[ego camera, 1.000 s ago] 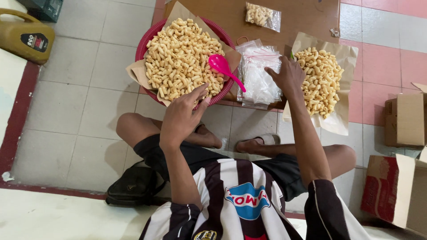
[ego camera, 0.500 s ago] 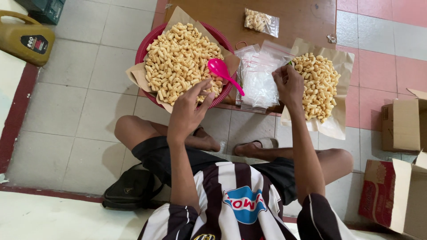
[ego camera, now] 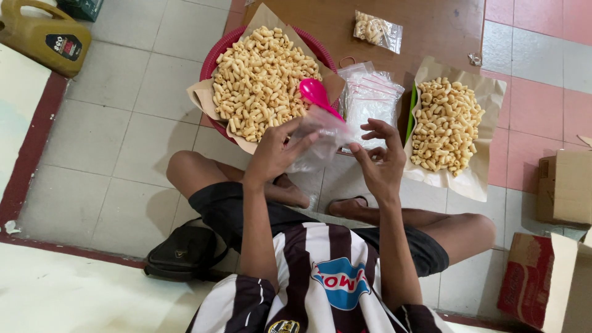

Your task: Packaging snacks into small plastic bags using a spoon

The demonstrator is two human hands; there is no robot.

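Empty clear bag (ego camera: 320, 139) held above lap between left hand (ego camera: 271, 154), fingers pinched on it, and right hand (ego camera: 379, 163), fingers spread. One filled packet (ego camera: 377, 29) laid on worktop (ego camera: 425, 24); snack heaps (ego camera: 262, 80) largely unpacked.

Clear glossy plastic bag (ego camera: 320, 139), glossy pink plastic scoop (ego camera: 316, 94), matt brown paper liner (ego camera: 475, 179).

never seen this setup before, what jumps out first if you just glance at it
The eye lands first on the heaped pile of curled snacks in the paper-lined red basket at upper centre, with a bright pink scoop lying on its right side. Just below, the left hand and right hand hold a clear plastic bag between them. To the right, a smaller pile of snacks lies on brown paper.
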